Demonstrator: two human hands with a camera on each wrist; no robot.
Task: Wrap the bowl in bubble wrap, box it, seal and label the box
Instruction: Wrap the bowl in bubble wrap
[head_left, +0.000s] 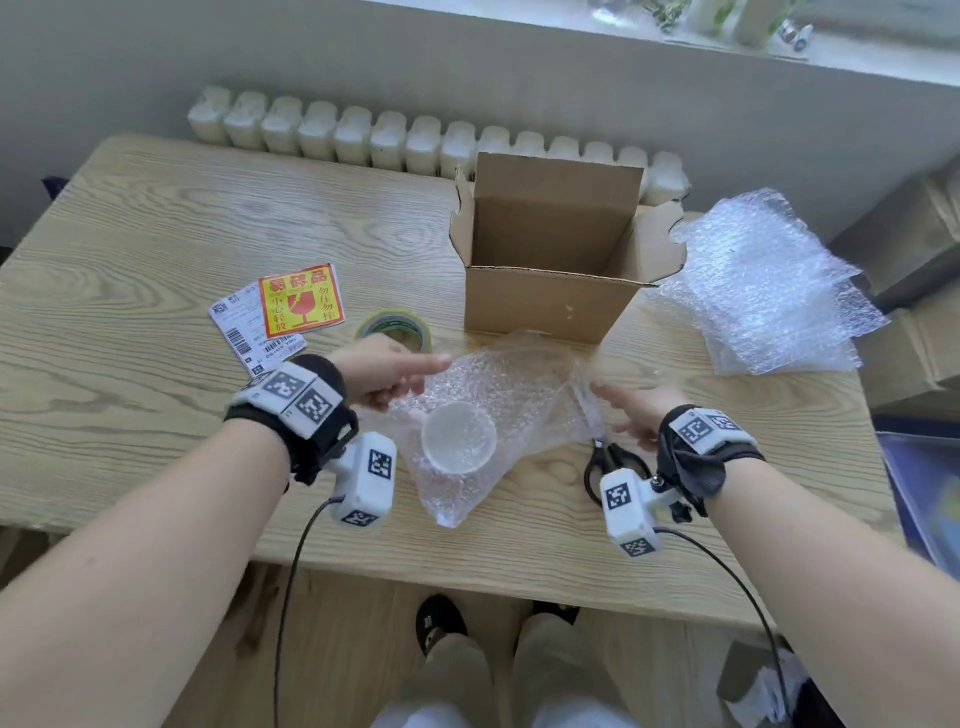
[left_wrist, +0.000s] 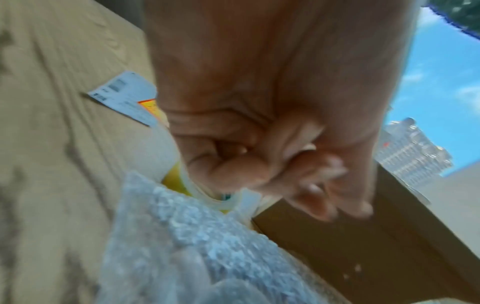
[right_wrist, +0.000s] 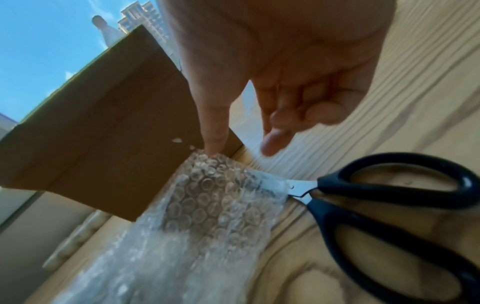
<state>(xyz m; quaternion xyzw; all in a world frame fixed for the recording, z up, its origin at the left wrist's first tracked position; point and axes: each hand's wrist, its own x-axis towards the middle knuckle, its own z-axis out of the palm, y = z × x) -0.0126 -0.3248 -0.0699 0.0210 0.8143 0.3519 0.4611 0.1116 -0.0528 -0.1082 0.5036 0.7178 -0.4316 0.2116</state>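
A small clear bowl (head_left: 458, 437) sits on a bubble wrap sheet (head_left: 519, 395) spread in front of the open cardboard box (head_left: 540, 306). My left hand (head_left: 410, 379) hovers at the sheet's left edge with fingers curled. The left wrist view is blurred, so whether the left hand (left_wrist: 324, 195) pinches the sheet (left_wrist: 194, 246) is unclear. My right hand (head_left: 618, 410) is at the sheet's raised right edge. In the right wrist view its thumb touches the top of the wrap (right_wrist: 207, 205), and the other fingers of the right hand (right_wrist: 241, 148) hang relaxed, apart from it.
Black-handled scissors (head_left: 608, 462) lie under the sheet's right edge, below my right wrist. A tape roll (head_left: 395, 327) sits behind my left hand. A red-yellow fragile sticker (head_left: 301, 301) and a shipping label (head_left: 244, 327) lie left. Spare bubble wrap (head_left: 769, 291) is stacked right of the box.
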